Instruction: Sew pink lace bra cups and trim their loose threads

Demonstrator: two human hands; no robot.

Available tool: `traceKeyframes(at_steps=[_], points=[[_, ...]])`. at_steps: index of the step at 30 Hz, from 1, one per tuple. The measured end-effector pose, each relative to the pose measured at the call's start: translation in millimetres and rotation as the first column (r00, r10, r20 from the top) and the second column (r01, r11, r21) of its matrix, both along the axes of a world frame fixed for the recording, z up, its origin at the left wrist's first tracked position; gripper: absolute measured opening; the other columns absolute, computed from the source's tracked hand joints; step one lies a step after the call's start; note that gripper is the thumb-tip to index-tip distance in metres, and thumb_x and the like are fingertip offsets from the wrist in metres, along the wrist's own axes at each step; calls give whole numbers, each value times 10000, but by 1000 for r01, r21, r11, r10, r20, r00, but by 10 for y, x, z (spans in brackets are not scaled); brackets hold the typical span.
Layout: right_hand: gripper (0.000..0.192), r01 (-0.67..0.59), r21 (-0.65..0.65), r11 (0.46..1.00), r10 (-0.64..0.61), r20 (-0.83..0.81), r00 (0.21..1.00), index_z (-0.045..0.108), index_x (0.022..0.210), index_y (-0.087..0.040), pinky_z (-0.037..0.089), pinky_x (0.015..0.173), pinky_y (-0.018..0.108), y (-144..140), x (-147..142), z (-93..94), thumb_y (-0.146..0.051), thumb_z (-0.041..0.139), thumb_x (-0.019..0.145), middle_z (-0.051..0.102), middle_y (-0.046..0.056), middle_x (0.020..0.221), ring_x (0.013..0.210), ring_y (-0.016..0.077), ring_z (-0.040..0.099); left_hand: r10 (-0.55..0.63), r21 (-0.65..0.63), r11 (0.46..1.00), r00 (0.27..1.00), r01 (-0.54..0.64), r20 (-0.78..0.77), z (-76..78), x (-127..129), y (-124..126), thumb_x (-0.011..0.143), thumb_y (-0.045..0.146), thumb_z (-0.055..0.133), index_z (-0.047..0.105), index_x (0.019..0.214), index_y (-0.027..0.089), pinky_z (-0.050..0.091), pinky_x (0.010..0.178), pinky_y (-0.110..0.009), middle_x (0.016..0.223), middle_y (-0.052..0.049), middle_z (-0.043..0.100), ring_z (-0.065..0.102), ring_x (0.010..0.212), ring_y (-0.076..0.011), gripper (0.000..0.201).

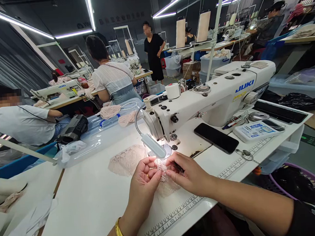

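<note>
— Workshop bench (92, 195): where was the pink lace (159, 165)?
— Near the JUKI sewing machine (207, 99); left grip (144, 177) and right grip (189, 172) both pinched it.
— Step?
— Edge handling, probably; next move called for even tension.

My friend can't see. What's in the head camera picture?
A person's left hand and right hand hold pale lace beside a white sewing machine. A black phone lies on the table. Farther back, people sit and stand.

This is a sewing workshop — sewing machine (210, 99), thread cones (180, 33), people (113, 76) at worktables (146, 73)
</note>
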State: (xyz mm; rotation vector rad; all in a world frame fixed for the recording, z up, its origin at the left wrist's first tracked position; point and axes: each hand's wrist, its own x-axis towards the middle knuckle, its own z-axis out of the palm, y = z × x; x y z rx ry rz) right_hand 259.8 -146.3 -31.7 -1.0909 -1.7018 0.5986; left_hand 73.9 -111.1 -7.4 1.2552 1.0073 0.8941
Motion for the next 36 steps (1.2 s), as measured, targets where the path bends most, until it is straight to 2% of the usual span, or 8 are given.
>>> traceKeyframes(at_steps=[5,15,25,32,36], points=[[114,7,5,1000,-7,-2,1000,560,1014,-238,464,660,273,-2,1,4,-183,595,920,545,-10,853,739,144,538,8,-15,1000,1000,-8,-2,4,1,-8,781,326,823,637,1147,260,511,771,-223,1006,7,592,578,764,-93,416],[73,3,-39,999,-3,4,1000,572,983,-233,440,634,263,-1,-11,1,-197,592,923,549,-12,841,724,140,532,-45,-103,993,995,53,86,15,-2,3,800,381,826,612,1183,250,510,831,-290,991,-27,696,653,888,-173,458],[77,5,-36,999,-4,22,1000,523,855,-218,380,621,267,12,-4,-2,-190,554,920,517,-19,788,685,138,479,-46,-107,993,997,53,66,-3,-20,2,834,399,799,582,1172,240,479,820,-283,940,-3,677,612,846,-146,432],[82,14,-38,999,-13,25,1000,517,864,-216,377,618,264,12,9,0,-205,537,943,516,-14,802,698,139,479,-29,-100,994,997,36,69,-3,-9,16,822,383,810,602,1170,224,487,802,-271,921,-6,661,599,820,-139,435],[75,4,9,1000,-4,7,1000,510,944,-223,410,653,279,4,13,-24,-272,562,967,513,-8,841,730,151,491,-22,-82,996,998,27,66,-5,-5,14,822,388,806,648,1146,237,503,774,-248,912,6,636,596,813,-129,391]])
